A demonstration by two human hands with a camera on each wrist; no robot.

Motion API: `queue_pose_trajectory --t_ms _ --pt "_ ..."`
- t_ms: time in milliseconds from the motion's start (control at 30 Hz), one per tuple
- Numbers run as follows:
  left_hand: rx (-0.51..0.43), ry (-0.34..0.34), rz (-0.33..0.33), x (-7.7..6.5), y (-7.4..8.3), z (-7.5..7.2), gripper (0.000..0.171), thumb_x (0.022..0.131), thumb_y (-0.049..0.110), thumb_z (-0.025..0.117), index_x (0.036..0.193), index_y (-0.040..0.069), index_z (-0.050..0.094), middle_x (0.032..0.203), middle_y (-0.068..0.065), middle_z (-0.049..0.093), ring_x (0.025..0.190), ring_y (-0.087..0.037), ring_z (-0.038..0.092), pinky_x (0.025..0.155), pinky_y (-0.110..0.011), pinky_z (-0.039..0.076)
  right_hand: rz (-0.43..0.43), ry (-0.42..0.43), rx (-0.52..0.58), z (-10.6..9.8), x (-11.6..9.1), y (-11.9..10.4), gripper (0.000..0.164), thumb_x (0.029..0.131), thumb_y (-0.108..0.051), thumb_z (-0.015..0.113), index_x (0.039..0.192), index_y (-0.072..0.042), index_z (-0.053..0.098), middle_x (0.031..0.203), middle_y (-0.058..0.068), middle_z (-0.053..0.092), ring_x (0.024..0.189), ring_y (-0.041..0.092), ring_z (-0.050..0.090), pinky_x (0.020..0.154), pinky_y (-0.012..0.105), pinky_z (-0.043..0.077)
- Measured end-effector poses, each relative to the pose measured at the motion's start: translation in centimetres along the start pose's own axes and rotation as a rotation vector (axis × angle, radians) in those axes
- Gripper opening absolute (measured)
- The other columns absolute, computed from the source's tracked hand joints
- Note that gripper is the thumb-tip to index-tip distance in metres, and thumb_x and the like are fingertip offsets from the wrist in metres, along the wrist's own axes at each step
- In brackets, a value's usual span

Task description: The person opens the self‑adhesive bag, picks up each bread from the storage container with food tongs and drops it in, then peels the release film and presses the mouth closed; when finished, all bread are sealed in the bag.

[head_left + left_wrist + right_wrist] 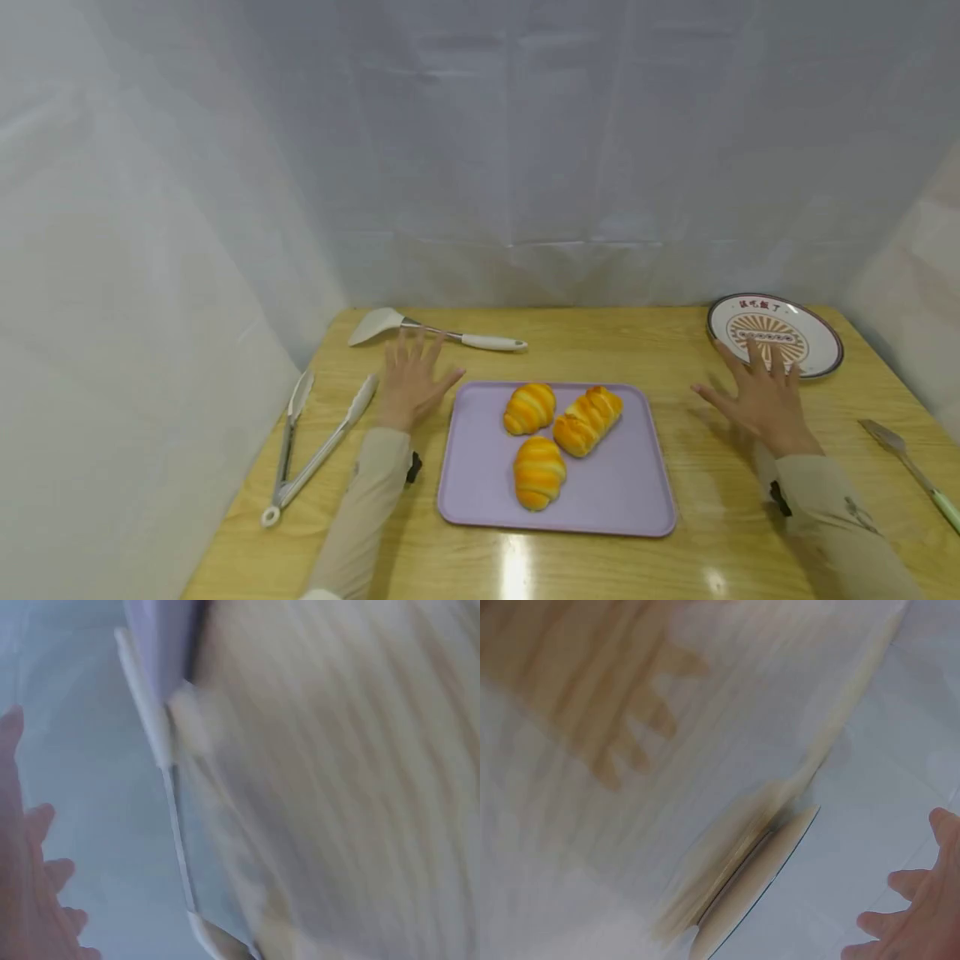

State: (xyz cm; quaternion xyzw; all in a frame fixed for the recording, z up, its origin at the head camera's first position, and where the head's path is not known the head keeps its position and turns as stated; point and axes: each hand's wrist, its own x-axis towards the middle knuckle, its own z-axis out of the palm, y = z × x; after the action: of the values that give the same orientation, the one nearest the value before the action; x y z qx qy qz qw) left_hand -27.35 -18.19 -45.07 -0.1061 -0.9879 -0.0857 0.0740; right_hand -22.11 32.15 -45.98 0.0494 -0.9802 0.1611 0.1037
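While both arms reach forward over the wooden desk [577, 560], the left hand [411, 385] is raised above its surface, fingers spread apart and the thumb angled out toward the tray. Past those fingertips lies the spatula [468, 339], near the far edge; its broad white head points left, its white handle right, and in the head view the fingertips overlap its shaft. From the left wrist, a gap shows between hand and spatula. Left of the forearm rest the tongs [322, 455], their two arms apart in a V, the ringed end nearer the person.

Over on the other side, the right hand [765, 402] also has its fingers apart. Its fingertips overlap the near part of the patterned plate [767, 323] in the head view, yet the right wrist view shows hand and plate apart. That plate sits at the far right of the desk, and nearer the right edge lies a metal utensil with a green handle [911, 467].

Between the hands is a lilac tray [615, 493] carrying three breads [539, 472]: two rounded, one longer and set at a slant. White sheeting [465, 150] hangs behind.
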Motion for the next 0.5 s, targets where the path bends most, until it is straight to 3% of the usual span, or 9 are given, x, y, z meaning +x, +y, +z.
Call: queue_pose_trajectory --t_ms 100,233,400,500 --pt "-0.079 -0.029 0.01 -0.1 1.7 -0.8 0.076 0.095 0.062 0.043 0.155 0.018 0.026 0.161 -0.021 0.02 0.147 -0.051 0.007 0.118 -0.063 0.008 -0.012 0.018 0.003 -0.1 -0.1 0.0 0.085 0.09 -0.061 0.054 0.154 -0.012 0.026 0.15 0.043 0.018 0.136 0.066 0.013 0.104 0.078 0.009" --pt "-0.212 -0.059 0.038 -0.3 5.2 -1.7 0.073 0.096 0.055 0.048 0.153 0.013 0.031 0.159 -0.024 0.022 0.146 -0.052 0.012 0.119 -0.06 0.011 -0.021 0.012 0.011 -0.2 -0.3 0.2 0.084 0.09 -0.059 0.055 0.151 -0.006 0.03 0.143 0.047 0.027 0.129 0.066 0.024 0.103 0.073 0.017" --pt "-0.386 -0.079 0.108 -0.9 10.3 -2.2 0.069 0.097 0.051 0.05 0.151 0.009 0.035 0.16 -0.019 0.023 0.148 -0.043 0.017 0.12 -0.055 0.017 -0.024 -0.025 0.075 -0.4 -0.9 0.5 0.081 0.093 -0.054 0.055 0.15 -0.001 0.031 0.141 0.043 0.034 0.126 0.062 0.029 0.102 0.073 0.018" --pt "-0.477 -0.085 0.153 -1.3 13.3 -1.8 0.065 0.097 0.048 0.052 0.149 0.011 0.039 0.157 -0.015 0.032 0.147 -0.037 0.027 0.118 -0.052 0.025 -0.014 -0.049 0.122 -0.6 -1.5 0.7 0.077 0.095 -0.05 0.054 0.148 0.002 0.034 0.141 0.043 0.035 0.127 0.062 0.029 0.103 0.073 0.016"
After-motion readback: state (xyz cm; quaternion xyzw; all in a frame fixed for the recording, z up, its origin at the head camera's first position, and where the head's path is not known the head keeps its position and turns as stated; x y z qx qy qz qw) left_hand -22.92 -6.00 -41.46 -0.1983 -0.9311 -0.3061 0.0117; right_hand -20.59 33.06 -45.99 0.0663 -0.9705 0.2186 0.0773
